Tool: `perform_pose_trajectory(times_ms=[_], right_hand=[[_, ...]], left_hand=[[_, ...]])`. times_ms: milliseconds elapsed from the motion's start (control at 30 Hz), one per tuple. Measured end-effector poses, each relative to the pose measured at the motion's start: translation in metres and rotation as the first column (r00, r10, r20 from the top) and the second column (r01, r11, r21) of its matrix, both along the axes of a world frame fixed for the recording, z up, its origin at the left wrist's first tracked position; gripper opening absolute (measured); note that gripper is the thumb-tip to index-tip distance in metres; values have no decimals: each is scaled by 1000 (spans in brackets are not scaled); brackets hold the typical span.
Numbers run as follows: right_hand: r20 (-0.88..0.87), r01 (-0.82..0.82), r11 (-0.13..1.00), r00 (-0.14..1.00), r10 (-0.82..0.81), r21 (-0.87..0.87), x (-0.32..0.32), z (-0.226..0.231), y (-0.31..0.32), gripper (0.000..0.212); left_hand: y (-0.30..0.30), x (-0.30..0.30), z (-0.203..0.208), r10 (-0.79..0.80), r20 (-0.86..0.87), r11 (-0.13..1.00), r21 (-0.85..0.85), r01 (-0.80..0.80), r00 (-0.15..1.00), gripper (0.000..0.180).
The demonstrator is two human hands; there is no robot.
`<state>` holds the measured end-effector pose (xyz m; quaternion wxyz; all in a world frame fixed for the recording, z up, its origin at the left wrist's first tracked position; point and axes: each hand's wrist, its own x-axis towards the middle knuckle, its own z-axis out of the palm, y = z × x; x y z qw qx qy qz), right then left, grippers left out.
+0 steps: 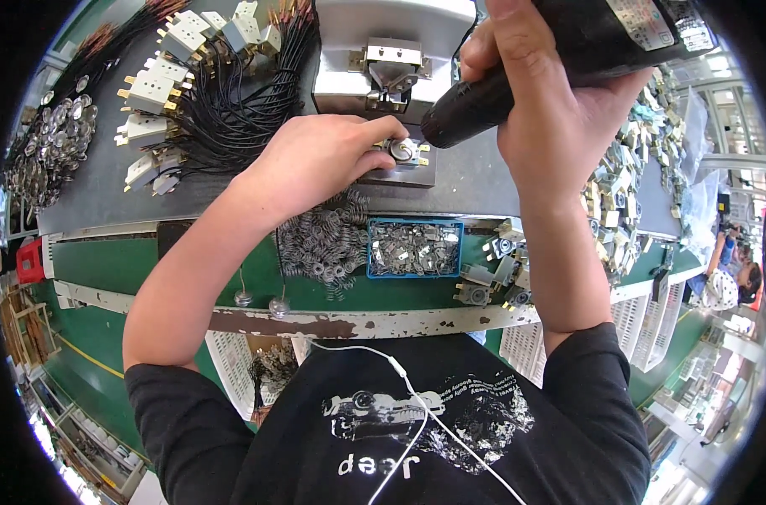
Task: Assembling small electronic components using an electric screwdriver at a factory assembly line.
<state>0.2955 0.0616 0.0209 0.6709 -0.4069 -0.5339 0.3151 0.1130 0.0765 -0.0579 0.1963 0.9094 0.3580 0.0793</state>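
My left hand [320, 160] is closed, thumb and forefinger pinching a small electrical part [404, 151] with a round pale top and brass tabs. The part rests on a metal block [417, 175] in front of a silver fixture [393, 63]. In my right hand [551, 126] is a thick black power tool [476, 105], fingers wrapped round its body. The tool's tapered nose points down and left, just right of the part and a little above it. Whether the nose touches the part I cannot tell.
White connectors [151, 88] with black wires [244, 109] lie at the left, beyond them a heap of metal discs [59, 139]. Nearer me are loose springs [320, 240] and a blue tray [369, 252] of small metal pieces. Several electrical parts [614, 202] are piled right.
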Motion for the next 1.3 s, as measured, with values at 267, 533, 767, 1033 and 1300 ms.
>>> perform_pose_trajectory(times_ms=[267,533,767,1033,1300], right_hand=[[-30,-352,576,835,549,738,-1,-30,45,12],[-29,-117,990,993,115,-75,-5,12,-17,12],[15,-447,636,825,565,629,8,-27,39,12],[103,-147,989,984,143,31,-1,-3,-12,16],[96,-145,989,985,141,28,-6,-7,-17,18]], left_hand=[[0,0,-2,-19,33,999,30,18,999,30],[0,0,-4,-22,26,1000,17,21,999,29],[4,4,-6,-73,50,994,90,69,996,29],[2,1,-7,-69,11,991,118,67,998,28],[0,-1,-10,-70,-3,986,150,70,998,28]])
